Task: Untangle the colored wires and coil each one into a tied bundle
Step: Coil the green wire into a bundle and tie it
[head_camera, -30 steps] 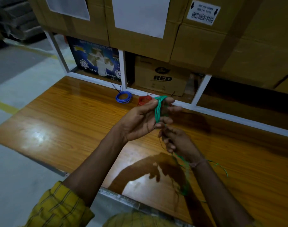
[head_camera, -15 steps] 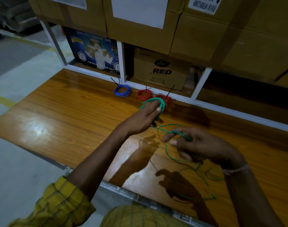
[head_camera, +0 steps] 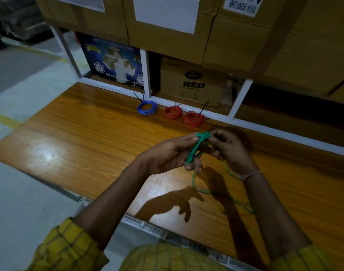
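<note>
Lying at the left of the far edge of the glossy orange-brown wooden table (head_camera: 73, 133), a small coiled bundle of blue wire (head_camera: 147, 107) sat tied with a black tie, just beside two coiled bundles of red wire: the nearer-left one (head_camera: 173, 112) and the larger right one (head_camera: 193, 119), all three close to the white metal shelf frame (head_camera: 239, 98) that carried brown cardboard boxes (head_camera: 194, 83). Nearer the person, the left hand (head_camera: 167, 153) was raised above the table, its fingers extended with loops of thin green wire (head_camera: 196, 148) wound around them. Touching it from the right, the right hand (head_camera: 228, 146) had its fingers curled, pinching the green wire at the top of the loops. A loose tail of the same wire hung below both hands and trailed across the table toward the right. Yellow checked sleeves (head_camera: 65, 249) showed at the bottom.
</note>
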The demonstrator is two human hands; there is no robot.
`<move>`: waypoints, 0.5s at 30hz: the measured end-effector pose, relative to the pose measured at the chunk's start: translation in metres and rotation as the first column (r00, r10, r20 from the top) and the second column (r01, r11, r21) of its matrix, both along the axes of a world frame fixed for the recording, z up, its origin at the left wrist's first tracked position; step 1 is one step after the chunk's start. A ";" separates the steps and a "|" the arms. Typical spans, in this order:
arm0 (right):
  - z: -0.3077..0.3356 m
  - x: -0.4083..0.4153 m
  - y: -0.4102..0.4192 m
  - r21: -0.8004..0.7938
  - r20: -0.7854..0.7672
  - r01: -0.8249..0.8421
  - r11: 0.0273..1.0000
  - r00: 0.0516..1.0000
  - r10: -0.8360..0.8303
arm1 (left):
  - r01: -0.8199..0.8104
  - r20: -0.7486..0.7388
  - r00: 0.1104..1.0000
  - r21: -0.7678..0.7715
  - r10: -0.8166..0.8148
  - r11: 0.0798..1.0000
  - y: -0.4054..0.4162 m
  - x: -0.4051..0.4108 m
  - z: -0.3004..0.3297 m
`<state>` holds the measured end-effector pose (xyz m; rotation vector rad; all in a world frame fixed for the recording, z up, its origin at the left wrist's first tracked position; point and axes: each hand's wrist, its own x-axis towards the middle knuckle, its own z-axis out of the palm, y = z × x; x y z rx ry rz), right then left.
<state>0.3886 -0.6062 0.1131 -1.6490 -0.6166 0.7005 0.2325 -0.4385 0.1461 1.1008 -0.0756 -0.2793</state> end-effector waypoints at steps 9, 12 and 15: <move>-0.003 -0.088 -0.013 -0.380 0.016 -0.324 0.866 0.934 0.357 | -0.194 -0.074 0.981 -0.388 0.180 0.901 0.014 0.016 -0.004; 0.033 -0.096 -0.023 -0.426 0.062 -0.458 0.780 0.845 0.530 | -0.389 -0.038 0.918 0.112 0.395 0.915 0.011 0.022 -0.013; 0.067 -0.082 -0.027 -0.414 0.149 -0.431 0.802 0.837 0.527 | -0.365 0.011 0.920 0.395 0.393 0.843 0.013 0.020 -0.018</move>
